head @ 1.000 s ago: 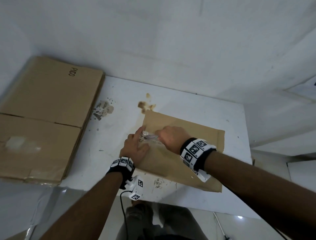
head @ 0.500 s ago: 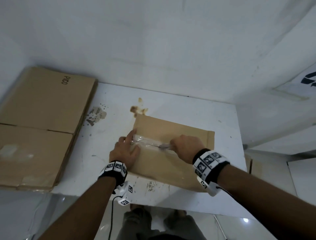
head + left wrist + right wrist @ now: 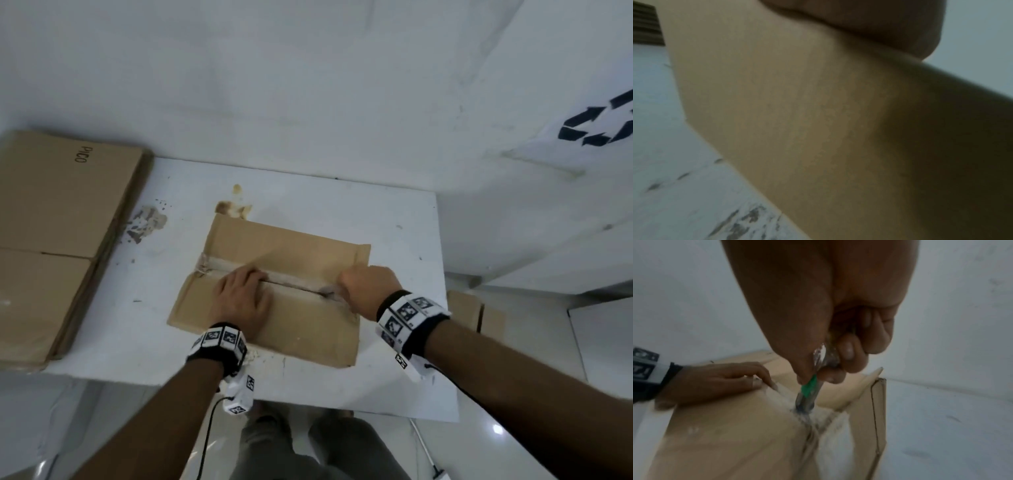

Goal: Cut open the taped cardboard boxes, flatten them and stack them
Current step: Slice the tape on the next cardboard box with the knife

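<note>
A shallow brown cardboard box (image 3: 301,250) lies on the white table (image 3: 394,219), with a taped seam (image 3: 294,284) across its top. My left hand (image 3: 241,299) rests flat on the near flap beside the seam, fingers straight; the left wrist view shows only the box flap (image 3: 818,129) under the palm. My right hand (image 3: 368,286) grips a green-and-metal cutter (image 3: 807,392) at the seam's right end. Its blade tip sits in the torn tape (image 3: 803,415) near the box's right edge. A dark slit runs along the seam between my hands.
A stack of flattened cardboard (image 3: 51,240) covers the table's left end, printed "PICO". Brown stains (image 3: 233,207) and scuffs (image 3: 145,222) mark the table behind the box. A white wall stands right behind. More cardboard (image 3: 474,310) stands on the floor at the right.
My right hand has dragged the cutter rightward along the seam, from near the left hand to the right end. The left hand shifted a little to the right on the flap.
</note>
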